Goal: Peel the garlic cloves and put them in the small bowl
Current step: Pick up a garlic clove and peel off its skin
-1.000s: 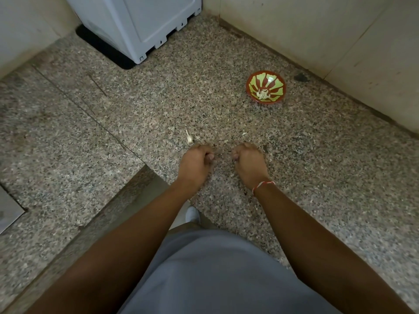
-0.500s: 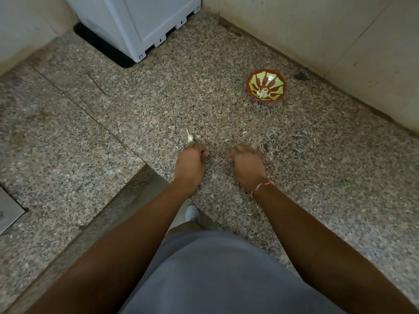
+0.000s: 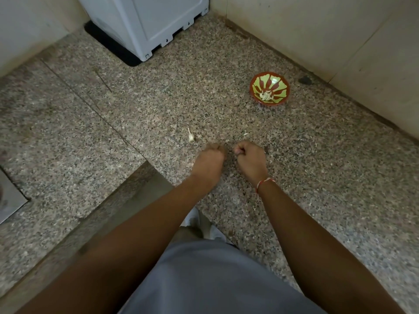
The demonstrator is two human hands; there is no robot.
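The small red-and-green bowl (image 3: 269, 82) stands on the speckled stone counter at the far right, with peeled garlic cloves (image 3: 265, 95) in its bottom. One unpeeled clove (image 3: 191, 137) lies loose on the counter, just left of and beyond my left hand (image 3: 209, 160). A small white scrap of garlic (image 3: 246, 134) lies beyond my right hand (image 3: 250, 158). Both hands rest on the counter as fists, a narrow gap between them. Their fingers curl away from me, and I see nothing held in either.
A white appliance (image 3: 147, 23) stands at the back left. Tiled walls (image 3: 340, 41) close off the corner behind the bowl. The counter steps down along an edge (image 3: 127, 193) at my left. A metal plate (image 3: 9, 200) lies at the far left.
My left hand reached left to the loose clove, then slid right, closer to my right hand. The clove and the bowl stayed where they were.
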